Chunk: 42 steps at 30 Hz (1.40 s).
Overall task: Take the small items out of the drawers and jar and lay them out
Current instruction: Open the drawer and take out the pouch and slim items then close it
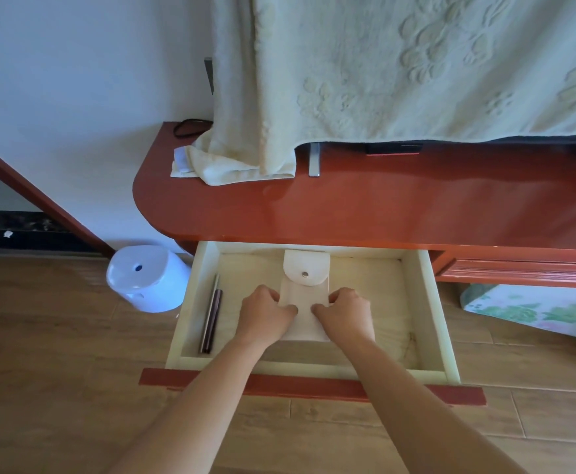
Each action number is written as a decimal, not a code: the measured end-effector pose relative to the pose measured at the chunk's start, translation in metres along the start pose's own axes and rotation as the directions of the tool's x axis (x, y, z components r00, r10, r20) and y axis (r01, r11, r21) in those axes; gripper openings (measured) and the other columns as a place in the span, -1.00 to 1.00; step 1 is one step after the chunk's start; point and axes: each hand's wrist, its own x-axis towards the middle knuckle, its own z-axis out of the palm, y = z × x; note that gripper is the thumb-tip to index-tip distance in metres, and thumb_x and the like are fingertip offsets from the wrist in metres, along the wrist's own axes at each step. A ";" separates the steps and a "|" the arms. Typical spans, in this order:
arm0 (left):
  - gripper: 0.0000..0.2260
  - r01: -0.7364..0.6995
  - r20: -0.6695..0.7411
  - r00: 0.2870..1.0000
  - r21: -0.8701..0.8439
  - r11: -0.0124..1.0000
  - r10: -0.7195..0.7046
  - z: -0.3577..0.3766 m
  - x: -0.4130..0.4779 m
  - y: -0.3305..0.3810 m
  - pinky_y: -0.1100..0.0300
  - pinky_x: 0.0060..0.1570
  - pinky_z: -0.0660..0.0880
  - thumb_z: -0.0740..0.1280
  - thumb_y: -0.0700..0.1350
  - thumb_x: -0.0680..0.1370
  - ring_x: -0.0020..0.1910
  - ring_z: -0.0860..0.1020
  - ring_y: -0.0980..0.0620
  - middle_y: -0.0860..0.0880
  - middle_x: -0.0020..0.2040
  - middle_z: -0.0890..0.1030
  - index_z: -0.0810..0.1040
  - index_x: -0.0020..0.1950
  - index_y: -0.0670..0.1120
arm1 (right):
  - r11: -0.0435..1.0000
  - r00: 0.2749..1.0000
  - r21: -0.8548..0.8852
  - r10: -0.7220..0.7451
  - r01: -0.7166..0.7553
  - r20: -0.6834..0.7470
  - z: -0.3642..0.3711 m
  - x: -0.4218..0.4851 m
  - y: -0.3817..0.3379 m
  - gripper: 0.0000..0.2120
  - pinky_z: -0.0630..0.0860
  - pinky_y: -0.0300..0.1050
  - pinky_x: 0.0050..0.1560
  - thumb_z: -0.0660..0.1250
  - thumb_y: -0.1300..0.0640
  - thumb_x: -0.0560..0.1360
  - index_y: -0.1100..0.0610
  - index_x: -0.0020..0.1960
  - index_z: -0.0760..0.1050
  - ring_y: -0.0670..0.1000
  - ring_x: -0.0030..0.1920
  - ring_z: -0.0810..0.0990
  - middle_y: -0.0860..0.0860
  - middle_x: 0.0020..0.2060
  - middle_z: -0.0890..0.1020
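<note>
A pale drawer (pixel 430 313) with a red front stands pulled out under a red cabinet top (pixel 348 206). In its middle lies a white fabric pouch (pixel 305 268) with a snap-button flap, the flap pointing toward the back. My left hand (pixel 266 311) and my right hand (pixel 343 313) both rest on the pouch's lower half, fingers curled and pinching the cloth from either side. Thin dark and metallic sticks (pixel 211 313) lie along the drawer's left wall. No jar is in view.
A cream towel (pixel 382 70) hangs over a screen on the cabinet, with a black cable (pixel 187 126) at the left. A white upturned plastic stool (pixel 148 277) sits on the wooden floor left of the drawer. A flowered bundle (pixel 536 309) lies at right.
</note>
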 end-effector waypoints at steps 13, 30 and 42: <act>-0.73 -0.082 -0.025 0.996 -0.132 0.988 0.080 -0.020 -0.102 0.029 0.42 -0.44 0.33 0.45 0.02 0.31 -0.29 0.55 0.18 0.09 -0.23 0.57 0.51 -0.04 0.07 | 0.988 0.998 0.152 -0.025 0.033 -0.053 -0.073 -0.094 0.015 -0.82 0.46 -0.31 -0.45 0.43 0.02 0.37 -0.01 -0.08 0.50 -0.18 -0.31 0.57 -0.13 -0.31 0.58; -0.72 -0.298 -0.103 0.954 -0.236 0.925 0.281 -0.036 0.014 0.159 0.20 -0.31 0.55 0.51 -0.01 0.30 -0.15 0.61 0.09 0.04 -0.08 0.62 0.58 -0.04 -0.02 | 0.973 0.947 0.143 -0.135 0.182 -0.293 -0.155 0.033 -0.052 -0.83 0.43 -0.18 -0.25 0.47 0.05 0.38 0.07 -0.12 0.52 -0.02 -0.15 0.54 -0.14 -0.27 0.50; -0.72 -0.244 -0.042 0.970 -0.138 0.960 0.241 -0.018 0.071 0.171 0.17 -0.18 0.53 0.51 0.00 0.30 -0.14 0.57 0.09 0.08 -0.09 0.57 0.57 -0.06 -0.02 | 0.986 0.950 0.050 -0.136 0.156 -0.281 -0.143 0.092 -0.053 -0.75 0.44 -0.16 -0.28 0.46 0.07 0.39 0.15 0.01 0.55 0.01 -0.20 0.54 0.01 -0.15 0.58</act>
